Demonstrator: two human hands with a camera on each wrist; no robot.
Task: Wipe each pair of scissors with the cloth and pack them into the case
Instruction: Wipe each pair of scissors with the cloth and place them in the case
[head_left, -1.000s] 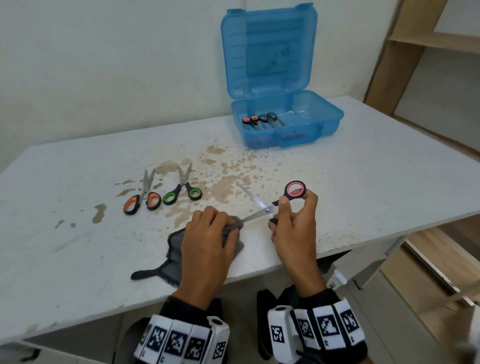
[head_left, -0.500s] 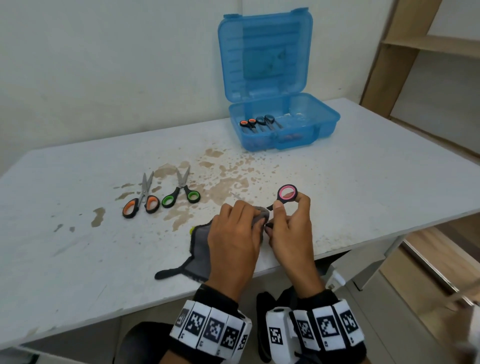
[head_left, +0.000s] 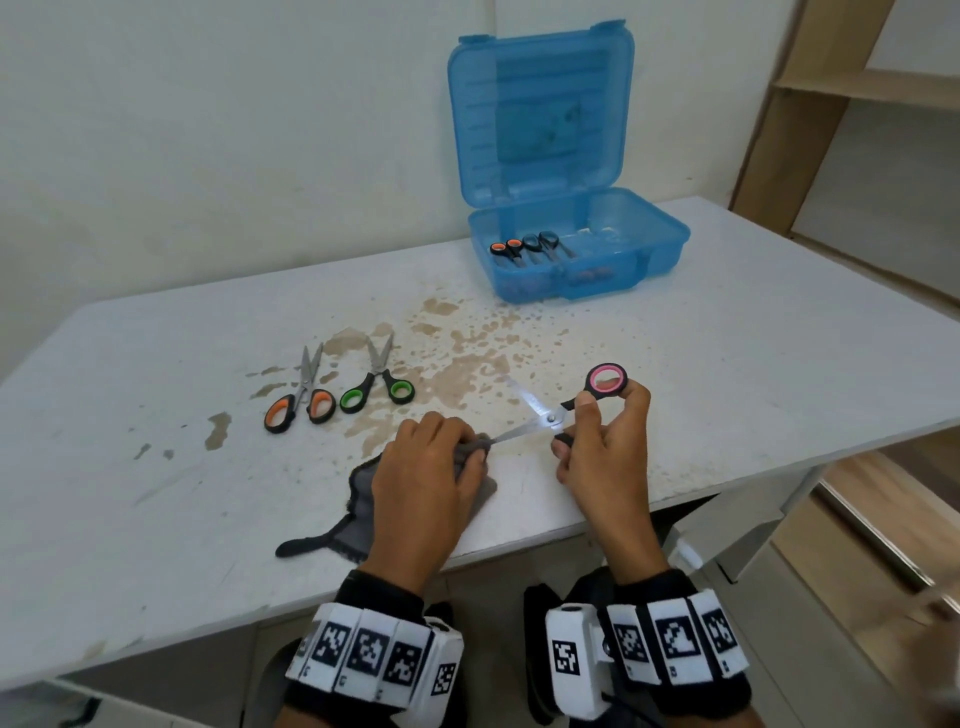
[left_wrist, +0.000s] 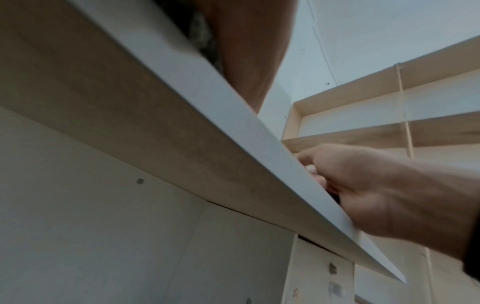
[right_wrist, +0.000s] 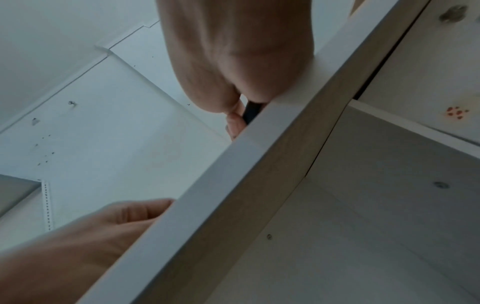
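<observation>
Pink scissors (head_left: 558, 410) mid-wipe, blades spread, near the table's (head_left: 156, 415) front edge

Your right hand (head_left: 605, 457) pinches the handle loops; your left hand (head_left: 426, 467) squeezes the floppy cloth (head_left: 363, 499) round one blade. They're light, stiff and sharp, so keep to the handles.

Half a second ago your left hand (head_left: 426, 478) had the cloth (head_left: 470, 449) bunched right up against your right fingers (head_left: 587, 402), hiding the blades of the pink-handled scissors (head_left: 550, 415). Now you have drawn it back toward the near tabletop (head_left: 156, 519) edge, so the cloth grips only the tip of the lower blade. Both blades show again, spread open in a V between your two hands, much as a second ago.
</observation>
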